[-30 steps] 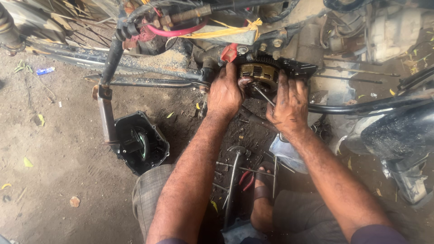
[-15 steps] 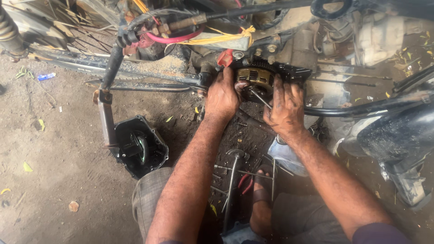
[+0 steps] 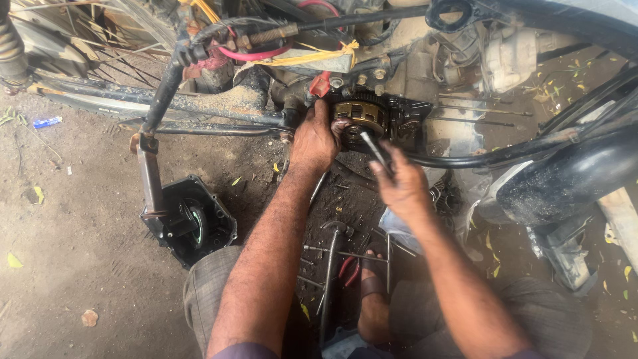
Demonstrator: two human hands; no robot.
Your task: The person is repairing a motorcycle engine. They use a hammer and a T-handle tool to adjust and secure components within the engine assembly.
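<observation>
Right hand (image 3: 402, 186) shuts its grip on a thin metal rod (image 3: 375, 151), tip angled toward eleven o'clock. Left hand (image 3: 316, 141), at ten o'clock from it, presses curled fingers against the round toothed clutch assembly (image 3: 359, 114) in the open engine casing (image 3: 405, 119). A removed black engine cover (image 3: 196, 223) lies on the dirt floor (image 3: 73, 266) at eight o'clock.

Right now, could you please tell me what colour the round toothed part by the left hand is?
The round toothed part is brassy gold, grimy with dirt; the head view shows it.
</observation>
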